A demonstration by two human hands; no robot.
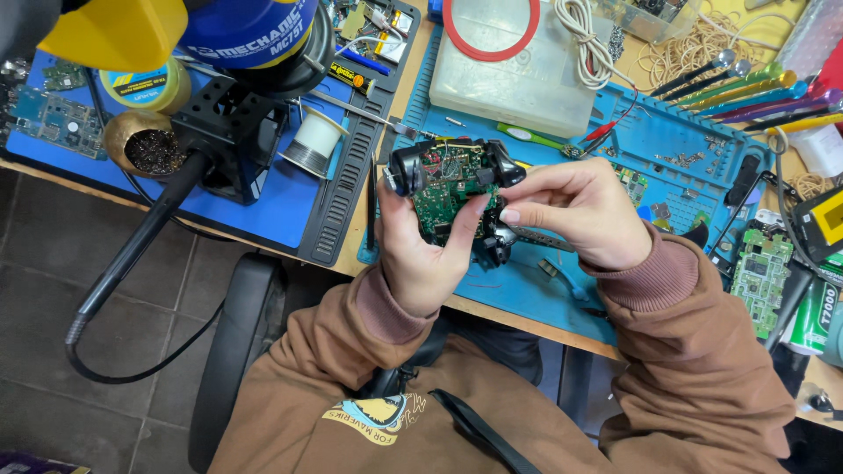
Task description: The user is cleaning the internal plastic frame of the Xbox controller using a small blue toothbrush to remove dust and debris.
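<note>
Opened game controller (452, 189) gripped by both hands (421, 250) (580, 215) above the blue mat's (527, 290) near edge.

Opened controller (452, 189): between both hands, above the mat (650, 140)
Solder spool (313, 142): left (beside the stand (224, 132))
Plastic box (514, 66): behind

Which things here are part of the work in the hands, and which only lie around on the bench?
In hand:
- opened game controller with its green circuit board exposed
- left hand, gripping it from below
- right hand, gripping its right side

Lying about:
- solder spool
- brass tip-cleaner pot
- translucent plastic box
- row of coloured screwdrivers
- loose circuit board
- blue work mat
</note>
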